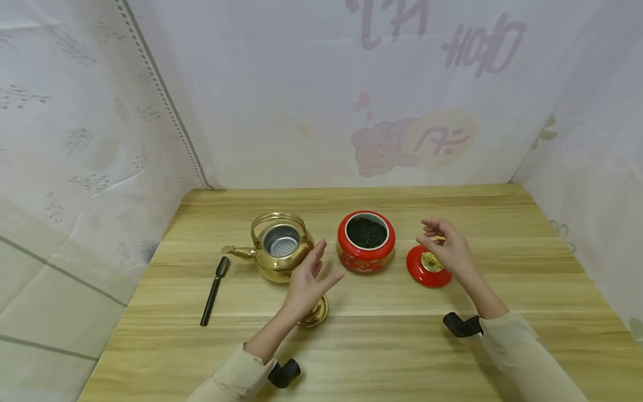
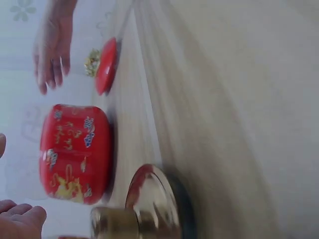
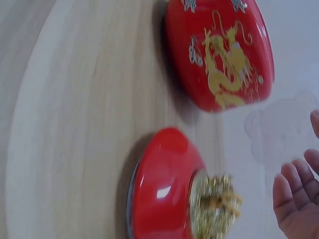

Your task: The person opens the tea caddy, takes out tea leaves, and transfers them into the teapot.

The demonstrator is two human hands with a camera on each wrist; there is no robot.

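My left hand (image 1: 305,285) hovers with fingers spread between a gold teapot (image 1: 276,267) and a red jar (image 1: 366,258), holding nothing. Below it a gold teapot lid (image 1: 319,312) lies on the table, partly hidden by the hand. The teapot's top is off, and a perforated metal strainer (image 1: 282,243) sits inside. Dark loose tea leaves (image 1: 366,232) fill the uncovered jar, which shows a gold dragon in the right wrist view. At right, my right hand (image 1: 449,245) is raised over the red jar lid (image 1: 427,274), its fingers loosely bent and apart from the lid's gold knob (image 3: 214,204).
A dark tea scoop (image 1: 215,291) lies left of the teapot, below its spout. The wooden table (image 1: 382,357) meets a printed cloth backdrop (image 1: 281,111) at the back and both sides. Black wrist mounts (image 1: 461,325) stick out from both sleeves.
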